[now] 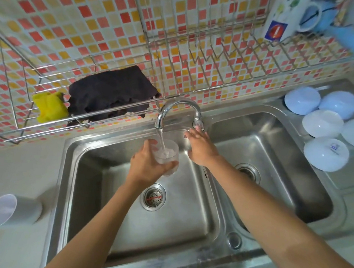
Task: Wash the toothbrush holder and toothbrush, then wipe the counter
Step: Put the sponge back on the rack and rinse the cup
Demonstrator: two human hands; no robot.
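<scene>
Your left hand (146,165) grips holder (167,157) under tap (173,110) stream | right hand (200,149) open, seemingly touching tap handle (199,122)

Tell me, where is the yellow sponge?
In the head view, the yellow sponge sits on the wire rack on the tiled wall, upper left, right beside the dark cloth and left of the faucet.

Clear, glossy plastic or glass forms the cup (167,157) within the left fingers (150,142), brushed steel the sink (123,224) beneath them, polished chrome the tap (180,107) beyond the right fingers (189,134), and dark matt cloth (112,91) lies farther behind.
</scene>
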